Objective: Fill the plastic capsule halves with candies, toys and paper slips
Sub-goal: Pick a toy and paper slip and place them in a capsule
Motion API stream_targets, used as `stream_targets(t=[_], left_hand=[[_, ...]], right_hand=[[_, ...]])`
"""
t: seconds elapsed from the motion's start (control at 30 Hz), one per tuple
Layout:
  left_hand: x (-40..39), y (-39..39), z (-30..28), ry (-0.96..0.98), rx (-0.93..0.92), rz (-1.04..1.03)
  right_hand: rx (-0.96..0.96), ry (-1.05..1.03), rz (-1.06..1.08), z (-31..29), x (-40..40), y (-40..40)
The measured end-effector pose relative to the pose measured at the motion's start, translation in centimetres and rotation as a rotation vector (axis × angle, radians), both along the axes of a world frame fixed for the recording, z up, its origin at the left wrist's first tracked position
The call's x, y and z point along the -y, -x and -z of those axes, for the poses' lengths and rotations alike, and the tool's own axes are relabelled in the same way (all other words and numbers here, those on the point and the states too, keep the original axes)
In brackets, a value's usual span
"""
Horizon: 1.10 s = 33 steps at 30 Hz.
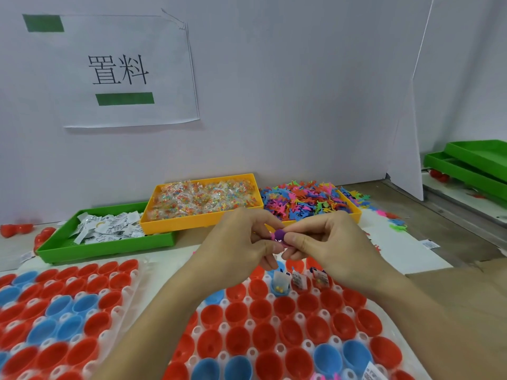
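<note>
Nearest me, under my wrists, sits the white holder tray packed with red and blue capsule halves, open side up. A second tray of capsule halves lies to the left of it. Just below my grip, three halves at the tray's far edge already hold paper slips, and the blue one shows small yellow candies behind its clear packet.

Both my hands meet above that row. My left hand and right hand each have fingers curled in, together pinching a small purple toy between the fingertips; a bit of pink shows beside it.

Beyond my grip, on the counter, a yellow tray holds clear candy packets. To its left a green tray holds folded paper slips. To the right another yellow tray is heaped with flat multicoloured toy figures, some spilled onto the counter. Farther right stand stacked green trays. On the white wall behind hangs a paper sign.
</note>
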<state>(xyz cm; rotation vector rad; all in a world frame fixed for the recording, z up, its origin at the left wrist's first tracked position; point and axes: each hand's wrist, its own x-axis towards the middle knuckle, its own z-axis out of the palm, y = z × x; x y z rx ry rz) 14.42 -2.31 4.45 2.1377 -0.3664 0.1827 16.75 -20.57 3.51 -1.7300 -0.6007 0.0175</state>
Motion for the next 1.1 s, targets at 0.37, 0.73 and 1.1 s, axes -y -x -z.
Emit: stream_targets(t=[0.37, 0.73, 1.1], left_hand=[[-0.6, 0.6, -1.1, -0.175, 0.041, -0.053], [-3.2, 0.6, -1.8, -0.376, -0.182, 0.055], [-1.6, 0.1, 0.0, -0.551, -0.088, 0.044]], right_hand=[[0.039, 0.037, 0.058, 0.5, 0.4, -0.6], [0.067, 0.072, 0.077, 0.6, 0.5, -0.8], [0.077, 0.095, 0.33, 0.8, 3.7, -3.2]])
